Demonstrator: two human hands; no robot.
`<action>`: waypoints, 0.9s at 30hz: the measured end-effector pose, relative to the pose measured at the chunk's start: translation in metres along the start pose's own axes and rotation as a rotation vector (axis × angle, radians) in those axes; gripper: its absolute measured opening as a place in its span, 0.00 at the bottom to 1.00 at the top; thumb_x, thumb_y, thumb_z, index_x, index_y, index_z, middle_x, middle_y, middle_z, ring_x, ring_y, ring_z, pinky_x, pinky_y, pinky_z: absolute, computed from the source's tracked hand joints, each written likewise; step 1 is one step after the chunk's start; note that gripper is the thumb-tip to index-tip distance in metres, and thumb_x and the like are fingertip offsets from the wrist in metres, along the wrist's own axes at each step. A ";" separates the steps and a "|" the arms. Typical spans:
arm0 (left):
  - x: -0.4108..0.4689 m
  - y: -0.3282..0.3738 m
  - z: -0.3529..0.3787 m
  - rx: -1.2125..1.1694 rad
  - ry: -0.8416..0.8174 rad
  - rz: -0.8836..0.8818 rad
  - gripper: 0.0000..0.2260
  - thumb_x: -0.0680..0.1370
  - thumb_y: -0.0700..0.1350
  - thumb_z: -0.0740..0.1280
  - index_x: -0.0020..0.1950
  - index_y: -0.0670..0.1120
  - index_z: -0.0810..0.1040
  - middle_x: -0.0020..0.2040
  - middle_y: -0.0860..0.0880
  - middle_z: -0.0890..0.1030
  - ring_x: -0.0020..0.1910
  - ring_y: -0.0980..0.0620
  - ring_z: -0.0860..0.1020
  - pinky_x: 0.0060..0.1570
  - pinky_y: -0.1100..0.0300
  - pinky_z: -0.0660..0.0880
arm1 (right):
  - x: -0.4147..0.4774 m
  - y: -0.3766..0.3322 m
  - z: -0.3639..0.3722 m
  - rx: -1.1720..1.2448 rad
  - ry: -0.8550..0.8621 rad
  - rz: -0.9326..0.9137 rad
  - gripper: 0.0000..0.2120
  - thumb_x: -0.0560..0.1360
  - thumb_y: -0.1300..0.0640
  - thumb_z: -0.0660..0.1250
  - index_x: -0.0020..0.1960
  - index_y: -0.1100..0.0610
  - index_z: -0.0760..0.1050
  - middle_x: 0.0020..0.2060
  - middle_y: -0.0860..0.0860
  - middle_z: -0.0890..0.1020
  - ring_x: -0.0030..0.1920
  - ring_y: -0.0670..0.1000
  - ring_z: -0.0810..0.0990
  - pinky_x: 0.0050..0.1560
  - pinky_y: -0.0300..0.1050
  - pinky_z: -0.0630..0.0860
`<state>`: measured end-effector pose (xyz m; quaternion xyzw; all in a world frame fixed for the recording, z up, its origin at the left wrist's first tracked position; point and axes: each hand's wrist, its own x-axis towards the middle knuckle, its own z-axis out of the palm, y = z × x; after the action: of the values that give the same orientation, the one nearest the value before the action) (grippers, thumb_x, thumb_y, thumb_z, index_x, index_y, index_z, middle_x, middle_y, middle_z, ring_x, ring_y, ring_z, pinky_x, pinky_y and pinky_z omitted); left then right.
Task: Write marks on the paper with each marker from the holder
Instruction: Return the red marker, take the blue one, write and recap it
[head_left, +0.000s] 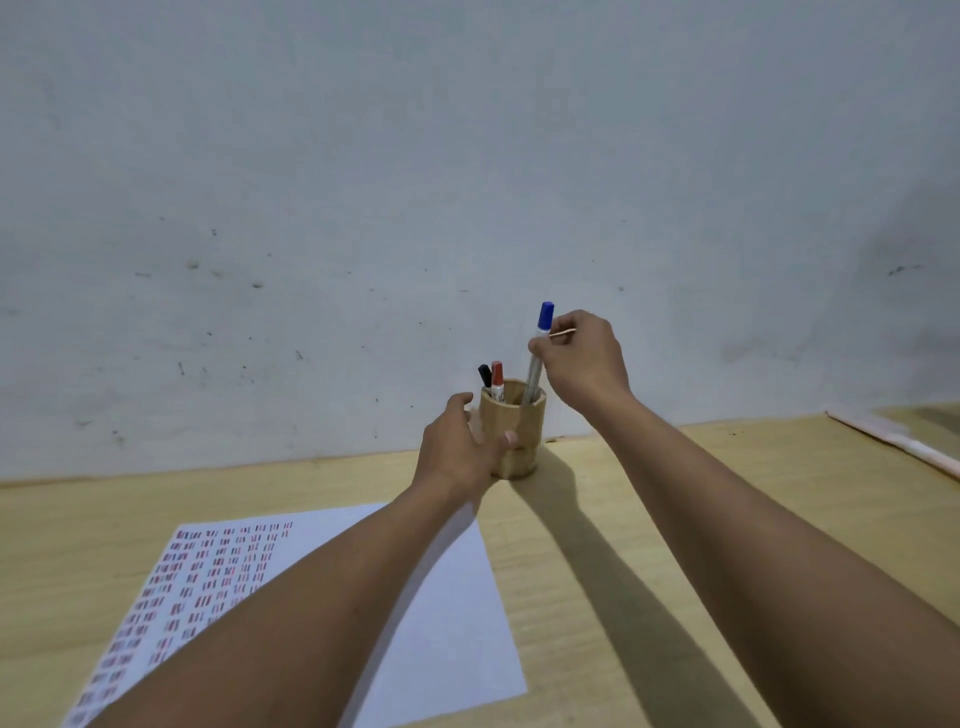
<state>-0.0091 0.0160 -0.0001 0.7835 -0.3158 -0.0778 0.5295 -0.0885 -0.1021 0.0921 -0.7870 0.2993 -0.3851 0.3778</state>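
A round wooden holder (519, 434) stands on the table near the wall. My left hand (460, 449) wraps around its left side and grips it. My right hand (582, 358) pinches a blue-capped marker (537, 353) by its upper barrel; the marker's lower end is still inside the holder. A black-capped marker (484, 375) and a red-capped marker (497, 378) stand in the holder on its left side. A white paper (441, 623) lies in front, with several rows of short red and dark marks on its left half, partly hidden by my left forearm.
The light wooden table (649, 493) meets a grey, scuffed wall (363, 208) just behind the holder. A pale rolled or long object (893, 436) lies at the far right edge of the table.
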 end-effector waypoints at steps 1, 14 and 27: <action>-0.002 0.003 -0.005 0.005 0.014 0.000 0.36 0.73 0.52 0.76 0.77 0.47 0.64 0.70 0.44 0.74 0.67 0.44 0.75 0.63 0.52 0.74 | -0.002 -0.006 -0.001 0.013 0.005 -0.022 0.08 0.78 0.57 0.69 0.56 0.55 0.76 0.44 0.48 0.82 0.41 0.47 0.79 0.39 0.42 0.73; -0.042 0.049 -0.100 -0.205 0.218 0.113 0.16 0.78 0.55 0.66 0.65 0.55 0.79 0.53 0.52 0.85 0.55 0.52 0.82 0.60 0.47 0.78 | -0.070 -0.050 0.024 -0.112 -0.111 -0.257 0.10 0.79 0.57 0.66 0.58 0.51 0.81 0.46 0.46 0.83 0.43 0.51 0.84 0.48 0.52 0.81; -0.063 0.035 -0.145 -0.253 0.293 0.129 0.07 0.79 0.39 0.68 0.48 0.49 0.85 0.44 0.49 0.86 0.45 0.52 0.85 0.50 0.50 0.83 | -0.120 -0.072 0.052 -0.171 -0.048 -0.293 0.07 0.79 0.51 0.66 0.55 0.50 0.78 0.48 0.46 0.80 0.45 0.49 0.81 0.42 0.43 0.70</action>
<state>-0.0070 0.1570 0.0789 0.6919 -0.2724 0.0323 0.6678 -0.0951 0.0466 0.0843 -0.8603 0.2040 -0.3904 0.2565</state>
